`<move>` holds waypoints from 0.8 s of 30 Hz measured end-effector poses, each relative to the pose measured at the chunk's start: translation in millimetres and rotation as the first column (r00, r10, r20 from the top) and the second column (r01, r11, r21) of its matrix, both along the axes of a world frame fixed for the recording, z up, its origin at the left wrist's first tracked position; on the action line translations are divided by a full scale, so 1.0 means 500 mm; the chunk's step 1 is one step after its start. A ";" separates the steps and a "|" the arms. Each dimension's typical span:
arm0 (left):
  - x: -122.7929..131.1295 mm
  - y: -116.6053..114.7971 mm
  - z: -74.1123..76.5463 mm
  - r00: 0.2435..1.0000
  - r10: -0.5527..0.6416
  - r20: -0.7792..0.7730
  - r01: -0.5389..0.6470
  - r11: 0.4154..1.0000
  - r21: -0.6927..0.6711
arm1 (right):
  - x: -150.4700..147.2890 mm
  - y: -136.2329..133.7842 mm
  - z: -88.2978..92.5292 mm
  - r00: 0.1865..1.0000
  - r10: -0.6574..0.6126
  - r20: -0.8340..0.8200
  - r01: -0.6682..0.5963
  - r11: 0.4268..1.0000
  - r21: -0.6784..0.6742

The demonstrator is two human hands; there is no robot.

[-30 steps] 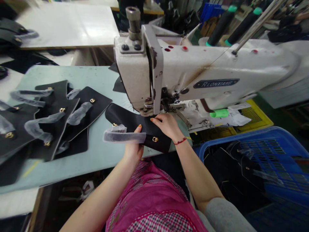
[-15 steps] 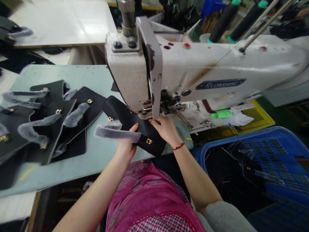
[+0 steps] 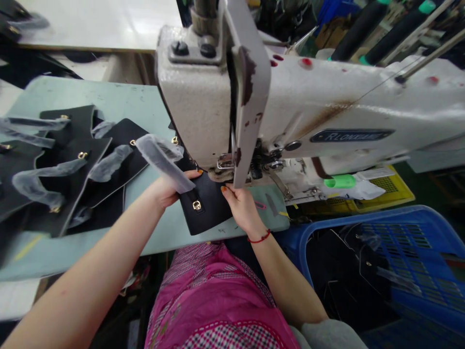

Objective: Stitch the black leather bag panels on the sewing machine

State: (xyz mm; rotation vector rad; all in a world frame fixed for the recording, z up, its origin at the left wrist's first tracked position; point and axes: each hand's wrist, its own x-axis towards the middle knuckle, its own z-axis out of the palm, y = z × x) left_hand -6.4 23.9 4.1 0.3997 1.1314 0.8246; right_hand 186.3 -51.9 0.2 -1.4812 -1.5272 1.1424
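A black leather piece (image 3: 210,208) with gold clasps lies under the head of a white sewing machine (image 3: 290,106). My left hand (image 3: 165,186) grips its left edge, fingers closed round it, with a strip of clear wrapping (image 3: 163,160) over the hand. My right hand (image 3: 241,206) presses on the piece just below the needle area, fingers curled on the leather. The needle itself is hidden behind the machine's face plate.
A pile of black leather pieces (image 3: 72,165) with gold clasps and clear wrapping lies at the left on the pale green table (image 3: 109,97). A blue crate (image 3: 417,232) with more black pieces stands at the right. A yellow tray (image 3: 395,189) sits behind it.
The leather piece has turned so its long side now runs toward me. My left hand moved up and left with it; the camera came closer to the machine.
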 end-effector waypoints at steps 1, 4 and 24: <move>-0.004 0.011 0.000 1.000 -0.003 0.018 0.002 1.000 0.015 | -0.002 -0.001 -0.001 1.000 0.001 -0.004 -0.001 1.000 -0.002; -0.012 0.043 0.001 0.999 -0.029 0.026 0.028 0.999 0.043 | -0.007 -0.003 0.000 1.000 -0.001 -0.020 0.000 1.000 -0.009; -0.070 -0.156 -0.055 0.918 0.354 0.181 -0.363 0.931 0.021 | -0.022 -0.096 -0.014 0.821 -0.072 -0.567 -0.124 0.946 -0.300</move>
